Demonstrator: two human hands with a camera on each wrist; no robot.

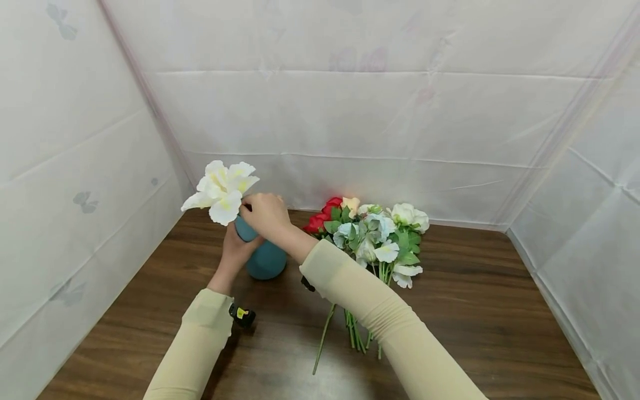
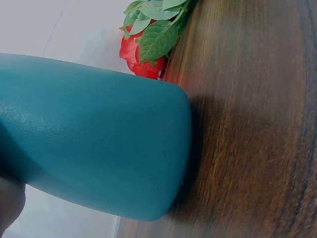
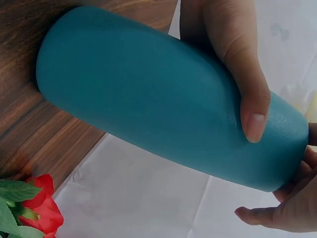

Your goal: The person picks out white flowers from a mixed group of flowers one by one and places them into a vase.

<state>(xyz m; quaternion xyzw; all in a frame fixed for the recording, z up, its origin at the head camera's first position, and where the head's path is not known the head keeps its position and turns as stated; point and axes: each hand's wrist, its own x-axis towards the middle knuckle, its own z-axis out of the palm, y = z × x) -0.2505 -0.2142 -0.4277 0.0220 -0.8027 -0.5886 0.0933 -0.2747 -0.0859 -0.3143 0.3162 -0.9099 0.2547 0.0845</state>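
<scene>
A teal vase [image 1: 267, 262] stands on the wooden table, left of the middle in the head view. My left hand [image 1: 234, 253] grips its upper part; the right wrist view shows the thumb [image 3: 250, 106] lying across the vase [image 3: 133, 89]. Right at the vase's mouth, my right hand [image 1: 269, 214] pinches a white artificial flower [image 1: 222, 186] just below its bloom. The petals spread above and to the left of the rim, with yellow at their centre. The fingers and vase hide the stem.
Right of the vase lies a pile of artificial flowers: red roses [image 1: 320, 219], pale blue blooms [image 1: 380, 225] and white ones [image 1: 409, 215]. Their green stems [image 1: 352, 330] point toward the table's front. White cloth walls [image 1: 370, 122] enclose the table [image 1: 475, 311] at the back and sides.
</scene>
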